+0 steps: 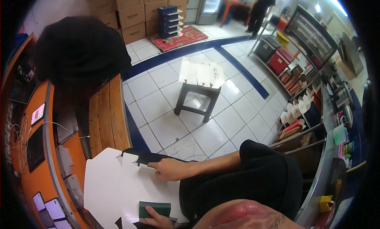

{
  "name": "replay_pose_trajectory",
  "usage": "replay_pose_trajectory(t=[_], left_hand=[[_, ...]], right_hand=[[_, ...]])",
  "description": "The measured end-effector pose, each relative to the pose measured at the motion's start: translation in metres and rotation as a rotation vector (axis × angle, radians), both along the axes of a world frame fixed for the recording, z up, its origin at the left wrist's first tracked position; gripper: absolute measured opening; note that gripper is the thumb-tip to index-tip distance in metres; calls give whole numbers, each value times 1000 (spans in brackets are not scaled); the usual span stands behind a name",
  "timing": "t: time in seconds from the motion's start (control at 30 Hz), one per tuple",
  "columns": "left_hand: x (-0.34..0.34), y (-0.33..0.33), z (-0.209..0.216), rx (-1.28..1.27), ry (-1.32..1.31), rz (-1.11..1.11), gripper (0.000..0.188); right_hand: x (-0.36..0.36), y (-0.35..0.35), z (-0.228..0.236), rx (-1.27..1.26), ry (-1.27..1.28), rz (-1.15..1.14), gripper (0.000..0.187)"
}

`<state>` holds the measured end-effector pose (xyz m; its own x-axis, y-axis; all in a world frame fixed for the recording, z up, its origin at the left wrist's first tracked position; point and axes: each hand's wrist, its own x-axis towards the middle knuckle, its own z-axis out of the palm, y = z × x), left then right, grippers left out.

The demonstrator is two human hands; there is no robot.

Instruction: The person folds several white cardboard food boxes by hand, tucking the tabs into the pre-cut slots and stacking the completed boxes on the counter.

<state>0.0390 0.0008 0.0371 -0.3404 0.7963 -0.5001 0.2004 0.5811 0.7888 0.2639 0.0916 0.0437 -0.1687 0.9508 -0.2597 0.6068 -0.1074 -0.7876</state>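
A white die-cut card blank [122, 181] lies flat across the person's lap, its notched tabs toward the upper edge and both hands over its right part. The left hand [160, 221], low in view, grips a small green rectangular block [161, 206], thumb pressed over the top and fingers beneath, against the card. The right hand [170, 169], reaching in from a black sleeve [269, 177], stretches its index finger to the card's tabs while the other fingers curl; whether it pinches the card cannot be told. Beside the card stands a wooden plank seat [109, 114]. Along the left side, an orange bench [44, 165] carries a black tablet [35, 150], a lit phone [38, 113] and a white cable [59, 124], with more phones [54, 208] near its lower end. Ahead, a dark stool [198, 89] on the tiled floor [158, 122] bears another white card piece [201, 72].
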Motion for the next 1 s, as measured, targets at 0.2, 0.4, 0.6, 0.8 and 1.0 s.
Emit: replay_pose_trajectory(t=[0.2,0.4,0.6,0.8,1.0], left_hand=[[-2,0,1,15,12,-20,67],[-5,-3,-15,165,-59,40,70],[-4,0,0,10,7,6,68],[0,1,10,-67,21,-1,66],[-10,3,8,-85,-19,-168,65]], right_hand=[[6,1,4,58,65,57,57],[4,1,0,62,49,49,58],[3,2,-2,6,34,25,58],[3,4,-1,11,28,25,57],[6,2,0,73,18,46,58]])
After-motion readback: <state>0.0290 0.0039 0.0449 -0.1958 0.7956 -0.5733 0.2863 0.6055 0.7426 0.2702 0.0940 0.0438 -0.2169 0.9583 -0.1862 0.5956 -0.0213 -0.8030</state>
